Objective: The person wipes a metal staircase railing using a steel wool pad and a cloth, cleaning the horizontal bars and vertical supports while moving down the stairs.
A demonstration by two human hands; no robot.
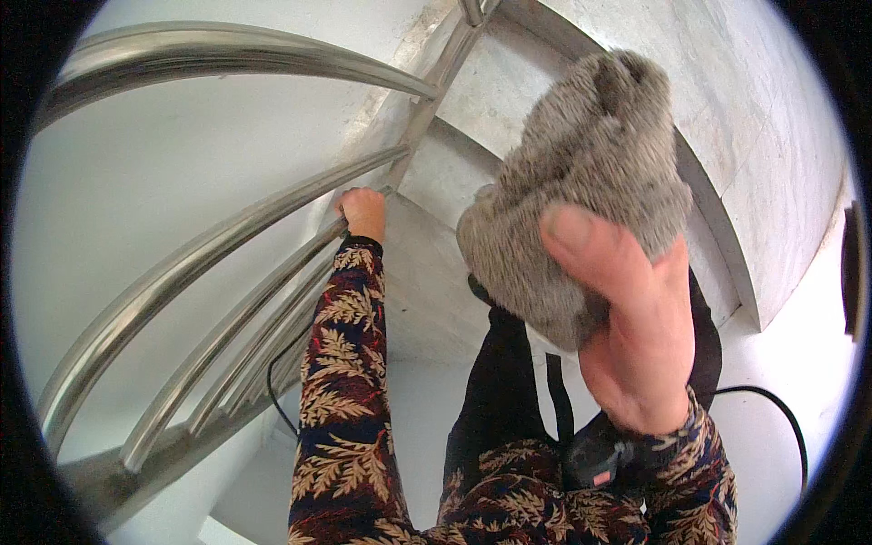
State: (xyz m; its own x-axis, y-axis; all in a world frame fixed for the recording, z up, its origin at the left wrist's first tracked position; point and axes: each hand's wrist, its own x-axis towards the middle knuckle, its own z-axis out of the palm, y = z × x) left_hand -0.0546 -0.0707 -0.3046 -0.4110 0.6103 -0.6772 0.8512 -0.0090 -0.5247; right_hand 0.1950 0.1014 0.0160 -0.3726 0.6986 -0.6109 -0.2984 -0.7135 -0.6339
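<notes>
My right hand (633, 320) grips a bunched grey-brown furry cloth (579, 177), its thumb pressed across the near side. The cloth is held up in front of me, over the stone stairs. My left hand (362, 210) is closed around a slim metal bar of the stair railing (286, 269), near the bar's far end. The fingers of my left hand are mostly hidden behind its back.
Thick polished metal rails (204, 51) curve along the left, beside a pale wall (170, 143). Stone steps (504, 68) rise ahead and to the right. A black cable (783, 402) bends at the lower right.
</notes>
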